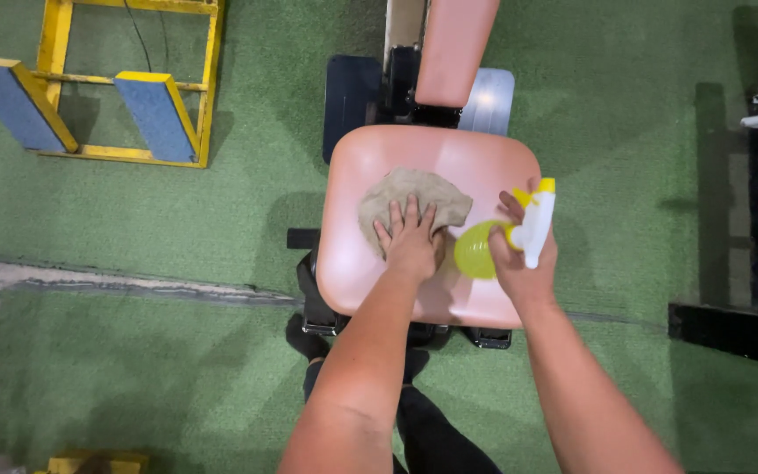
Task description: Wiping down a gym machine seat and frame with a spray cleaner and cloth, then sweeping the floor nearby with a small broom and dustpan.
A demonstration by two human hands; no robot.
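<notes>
Seat pad point(449, 149) at centre of view, with backrest point(454, 44) beyond it at twelve o'clock. Cloth point(396, 195) on the pad, under left hand point(411, 241), which lies flat on the cloth's six o'clock edge. Spray bottle point(506, 237) at three o'clock of the cloth, above the pad, gripped in right hand point(519, 259). Step frame point(107, 83) on the floor at ten o'clock, well apart. Machine base point(747, 254) at three o'clock, well apart.
</notes>
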